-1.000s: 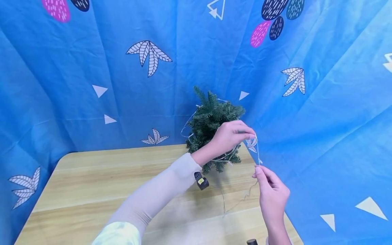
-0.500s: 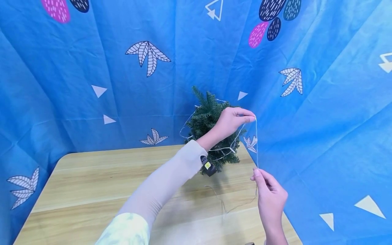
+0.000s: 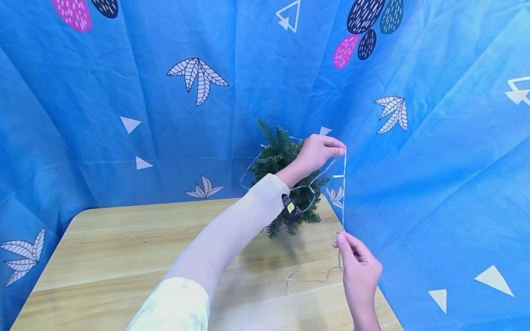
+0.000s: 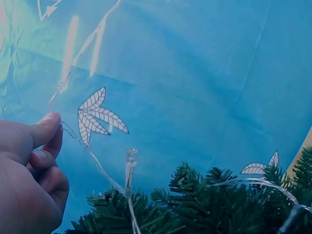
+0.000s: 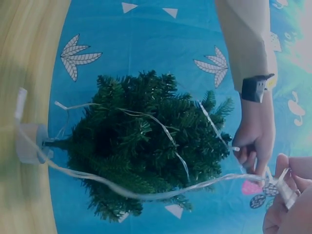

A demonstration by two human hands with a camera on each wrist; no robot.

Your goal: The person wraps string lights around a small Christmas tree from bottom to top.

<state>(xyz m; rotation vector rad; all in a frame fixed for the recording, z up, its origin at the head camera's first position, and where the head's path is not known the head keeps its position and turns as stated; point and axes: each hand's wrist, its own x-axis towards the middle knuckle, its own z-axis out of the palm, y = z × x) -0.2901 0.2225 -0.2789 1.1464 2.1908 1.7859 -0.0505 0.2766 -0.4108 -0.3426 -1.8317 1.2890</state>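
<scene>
String lights [image 3: 344, 197] run btwn two bare hands, R of ctr in the head view, one strand drawn near-vertical. At top, the L hand [image 3: 316, 149] pinches the wire btwn thumb & fingers; below, lower R of frame, the R hand [image 3: 361, 271] pinches the same strand. Both grips narrow, on wire. A small bulb [image 3: 338, 176] juts sideways btwn them. More loops hang on & around a green mini tree [image 3: 275, 158], ctr of frame, partly hidden by the L arm in its pale sleeve [image 3: 232, 230]; a black wrist device [image 3: 291, 209] w/ yellow mark sits at the cuff. Slack wire dips below the R hand over the wood-look table [image 3: 145, 243], bottom ctr; can't tell if touching. Behind: blue backdrop [image 3: 186, 133] w/ leaf & triangle prints. R wrist cam, far L: tree's pale base [image 5: 30, 144].
</scene>
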